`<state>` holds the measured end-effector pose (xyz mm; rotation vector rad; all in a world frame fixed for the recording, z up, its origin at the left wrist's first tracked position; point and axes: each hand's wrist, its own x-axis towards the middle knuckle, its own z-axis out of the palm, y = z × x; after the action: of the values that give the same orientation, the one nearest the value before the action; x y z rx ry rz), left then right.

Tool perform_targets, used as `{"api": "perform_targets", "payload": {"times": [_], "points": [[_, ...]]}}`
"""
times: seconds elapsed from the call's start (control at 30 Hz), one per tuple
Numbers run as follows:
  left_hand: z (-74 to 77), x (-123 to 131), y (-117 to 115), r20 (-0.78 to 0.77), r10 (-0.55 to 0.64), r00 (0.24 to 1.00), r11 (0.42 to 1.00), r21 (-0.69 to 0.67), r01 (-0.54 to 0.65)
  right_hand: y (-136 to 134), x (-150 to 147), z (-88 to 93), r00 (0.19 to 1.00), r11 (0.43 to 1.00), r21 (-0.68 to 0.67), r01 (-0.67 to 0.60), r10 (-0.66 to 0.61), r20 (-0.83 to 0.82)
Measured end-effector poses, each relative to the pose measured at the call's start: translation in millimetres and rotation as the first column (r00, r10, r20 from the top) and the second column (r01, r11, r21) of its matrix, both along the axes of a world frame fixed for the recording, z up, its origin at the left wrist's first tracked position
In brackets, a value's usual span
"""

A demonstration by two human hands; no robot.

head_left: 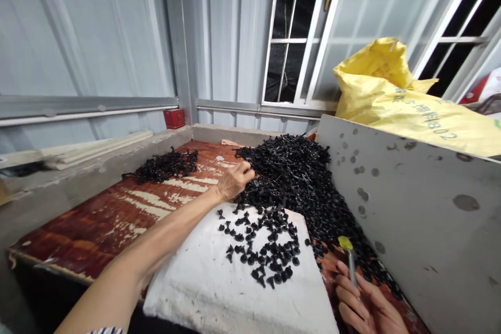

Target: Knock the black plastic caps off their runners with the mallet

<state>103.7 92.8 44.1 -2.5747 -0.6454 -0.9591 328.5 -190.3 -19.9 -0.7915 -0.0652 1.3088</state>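
From where I stand, the head view has the big heap of small black plastic pieces (291,172) just right of the left hand (236,181), which is the nearer one. Its fingers are curled closely together at the heap's edge; whether they pinch a piece I can't tell. The right hand (364,300) is wrapped around a slim grey-handled tool with a yellow tip (346,243), long axis pointing away, below the heap. Between the hands lies a white cloth (188,282) strewn with loose black pieces (263,259). A grey spotted panel (383,193) hems in the right; the worn red counter (97,229) gives room leftward.
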Motion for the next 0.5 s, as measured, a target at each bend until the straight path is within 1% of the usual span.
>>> {"api": "perform_targets", "payload": {"times": [0.13, 0.23, 0.3, 0.4, 0.47, 0.5], "points": [[-0.3, 3.0, 6.0, -0.02, -0.082, 0.996, 0.993, 0.078, 0.084, 0.1, 0.1, -3.6, 1.0, 0.997, 0.073, -0.015, 0.016, -0.01], [-0.3, 9.1, 8.6, 0.013, -0.136, 0.991, 0.987, 0.093, 0.134, 0.5, -0.7, -5.6, 0.999, 0.997, 0.073, 0.001, 0.001, -0.034], [-0.9, 14.1, 8.2, 0.061, -0.163, 0.985, 0.984, 0.081, 0.158, 1.1, -1.4, -5.8, 0.999, 0.997, 0.082, 0.014, -0.01, -0.044], [0.1, 20.6, 7.7, 0.181, -0.181, 0.967, 0.983, 0.024, 0.18, 2.0, -2.1, -4.7, 0.999, 0.995, 0.099, 0.014, -0.01, -0.045], [4.3, 23.3, 9.8, 0.335, -0.145, 0.931, 0.986, -0.032, 0.164, 2.2, -2.6, -3.8, 0.999, 0.995, 0.103, 0.013, -0.009, -0.042], [7.6, 24.1, 11.5, 0.431, -0.106, 0.896, 0.987, -0.065, 0.148, 2.1, -3.0, -3.5, 0.999, 0.994, 0.105, 0.014, -0.01, -0.041]]}}
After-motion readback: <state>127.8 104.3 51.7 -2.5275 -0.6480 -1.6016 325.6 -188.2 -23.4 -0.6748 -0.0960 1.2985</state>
